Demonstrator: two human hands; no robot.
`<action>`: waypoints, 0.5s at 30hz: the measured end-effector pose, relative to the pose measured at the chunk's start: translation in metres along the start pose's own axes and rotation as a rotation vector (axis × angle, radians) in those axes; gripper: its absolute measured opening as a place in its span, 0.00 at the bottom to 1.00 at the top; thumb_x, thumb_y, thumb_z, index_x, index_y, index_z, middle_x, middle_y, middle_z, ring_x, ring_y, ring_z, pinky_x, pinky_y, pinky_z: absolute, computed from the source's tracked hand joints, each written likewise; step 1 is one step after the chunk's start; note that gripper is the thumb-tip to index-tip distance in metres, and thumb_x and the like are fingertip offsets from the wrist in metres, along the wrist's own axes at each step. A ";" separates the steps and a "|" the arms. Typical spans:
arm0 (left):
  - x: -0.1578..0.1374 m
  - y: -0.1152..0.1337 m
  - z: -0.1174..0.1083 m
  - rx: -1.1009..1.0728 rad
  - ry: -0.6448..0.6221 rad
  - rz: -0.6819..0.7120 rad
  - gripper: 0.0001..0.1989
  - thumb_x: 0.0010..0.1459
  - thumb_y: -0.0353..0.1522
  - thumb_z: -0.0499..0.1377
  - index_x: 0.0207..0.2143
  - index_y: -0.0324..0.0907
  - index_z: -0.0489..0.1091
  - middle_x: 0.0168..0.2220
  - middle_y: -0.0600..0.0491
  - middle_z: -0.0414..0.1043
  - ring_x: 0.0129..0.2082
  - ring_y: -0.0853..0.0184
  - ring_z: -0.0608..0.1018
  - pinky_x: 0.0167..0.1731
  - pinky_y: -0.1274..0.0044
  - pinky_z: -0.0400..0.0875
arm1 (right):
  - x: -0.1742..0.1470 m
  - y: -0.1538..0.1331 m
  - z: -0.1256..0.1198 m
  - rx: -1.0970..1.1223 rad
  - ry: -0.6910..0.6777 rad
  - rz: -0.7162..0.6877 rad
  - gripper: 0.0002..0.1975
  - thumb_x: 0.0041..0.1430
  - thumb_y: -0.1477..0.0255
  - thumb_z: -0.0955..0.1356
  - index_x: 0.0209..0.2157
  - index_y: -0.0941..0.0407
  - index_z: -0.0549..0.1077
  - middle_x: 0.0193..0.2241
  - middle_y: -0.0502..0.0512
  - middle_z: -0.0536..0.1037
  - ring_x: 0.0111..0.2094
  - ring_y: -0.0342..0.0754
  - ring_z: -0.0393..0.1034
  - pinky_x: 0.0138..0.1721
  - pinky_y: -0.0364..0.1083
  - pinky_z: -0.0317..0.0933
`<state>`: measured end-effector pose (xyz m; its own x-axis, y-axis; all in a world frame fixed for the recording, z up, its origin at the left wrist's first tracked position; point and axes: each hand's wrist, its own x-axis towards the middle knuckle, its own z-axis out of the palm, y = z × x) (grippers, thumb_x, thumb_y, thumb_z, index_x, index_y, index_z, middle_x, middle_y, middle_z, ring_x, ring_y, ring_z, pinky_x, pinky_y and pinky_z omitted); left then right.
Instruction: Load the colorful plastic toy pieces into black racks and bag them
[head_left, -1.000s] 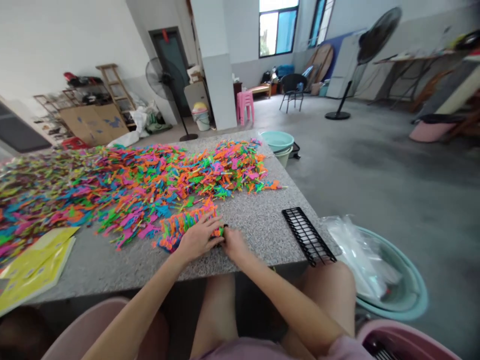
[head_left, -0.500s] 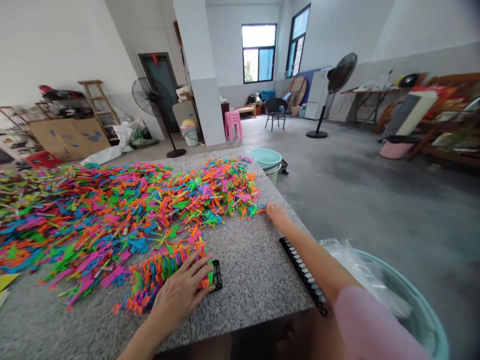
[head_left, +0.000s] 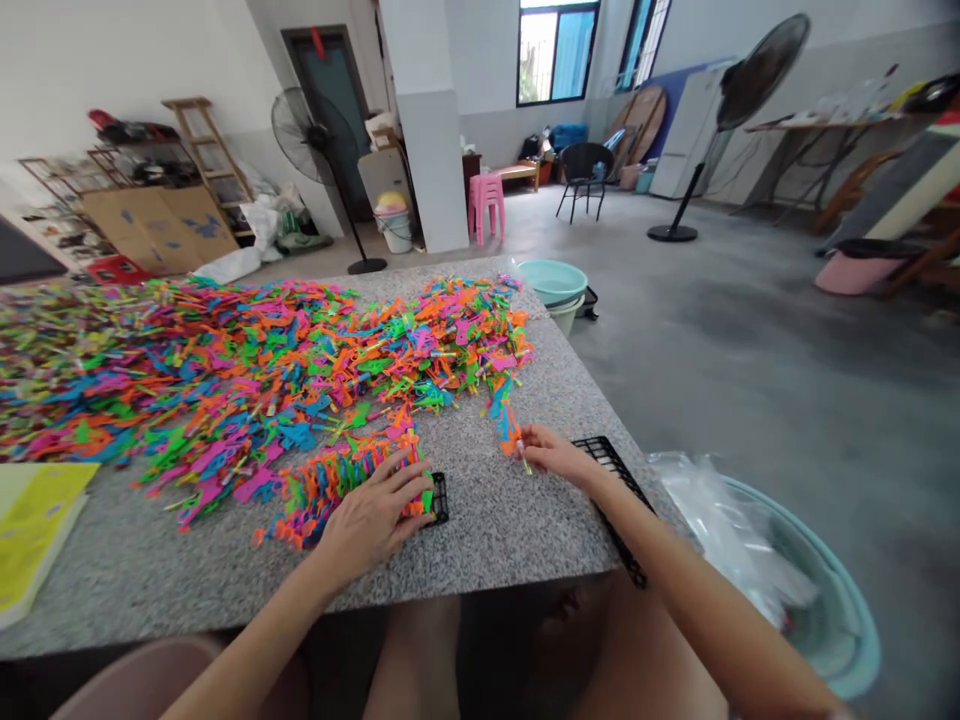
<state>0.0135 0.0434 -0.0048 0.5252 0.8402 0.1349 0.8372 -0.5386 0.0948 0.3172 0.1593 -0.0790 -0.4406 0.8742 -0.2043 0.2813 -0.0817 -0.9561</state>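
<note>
On the near part of the table, a row of small bright plastic gun-shaped pieces (head_left: 322,490) stands packed in a black rack (head_left: 441,498), whose right end shows. My left hand (head_left: 371,515) lies over the right end of this row, with fingers across the top and thumb on the near side, holding it. To the right, my right hand (head_left: 551,452) pinches a small plastic piece (head_left: 512,440) with orange and a pale tip, just above the tabletop. Blue and orange pieces trail behind it toward a large heap of similar pieces (head_left: 277,350).
A second black rack (head_left: 619,470) lies at the table's right edge, partly under my right forearm. A tub (head_left: 840,590) with clear plastic bags stands beside it. A yellow packet (head_left: 45,530) lies at left. Basins (head_left: 553,280) stand past the far right corner.
My right hand has drawn back from the heap's right edge toward me with a piece in its fingers. My left hand stays on the row. The view has tilted down.
</note>
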 end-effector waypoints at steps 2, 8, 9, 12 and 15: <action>0.001 -0.001 -0.001 -0.004 -0.017 -0.001 0.16 0.65 0.45 0.54 0.49 0.47 0.70 0.61 0.53 0.66 0.66 0.56 0.59 0.58 0.63 0.67 | -0.003 -0.007 0.017 0.131 -0.065 0.026 0.10 0.51 0.72 0.64 0.37 0.56 0.66 0.28 0.47 0.74 0.21 0.38 0.59 0.21 0.38 0.51; 0.004 -0.002 -0.004 -0.020 -0.050 -0.008 0.17 0.65 0.44 0.55 0.48 0.45 0.71 0.60 0.51 0.67 0.67 0.55 0.57 0.61 0.61 0.63 | -0.021 -0.023 0.026 0.143 -0.114 0.061 0.09 0.47 0.74 0.63 0.34 0.57 0.66 0.22 0.43 0.71 0.18 0.36 0.54 0.19 0.38 0.45; 0.004 -0.002 -0.005 -0.027 -0.052 -0.008 0.16 0.65 0.45 0.55 0.48 0.45 0.71 0.60 0.51 0.67 0.67 0.55 0.57 0.61 0.61 0.62 | -0.023 -0.023 0.024 0.167 -0.111 0.042 0.10 0.47 0.74 0.63 0.35 0.57 0.66 0.24 0.44 0.72 0.18 0.36 0.55 0.19 0.38 0.45; 0.004 -0.001 -0.006 -0.032 -0.057 -0.015 0.16 0.65 0.44 0.55 0.48 0.46 0.71 0.60 0.51 0.67 0.66 0.56 0.59 0.62 0.61 0.62 | -0.023 -0.022 0.022 0.184 -0.103 0.058 0.11 0.46 0.75 0.63 0.34 0.57 0.67 0.24 0.44 0.72 0.18 0.36 0.53 0.19 0.38 0.43; 0.004 -0.001 -0.005 -0.022 -0.063 -0.020 0.16 0.65 0.44 0.55 0.49 0.46 0.71 0.61 0.51 0.66 0.66 0.56 0.58 0.61 0.61 0.63 | -0.018 -0.020 0.025 0.092 -0.144 0.120 0.07 0.45 0.75 0.63 0.30 0.57 0.67 0.19 0.43 0.69 0.16 0.36 0.50 0.18 0.39 0.39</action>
<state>0.0140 0.0468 0.0005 0.5177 0.8526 0.0704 0.8443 -0.5225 0.1188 0.2982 0.1330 -0.0617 -0.5278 0.7785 -0.3398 0.2629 -0.2307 -0.9368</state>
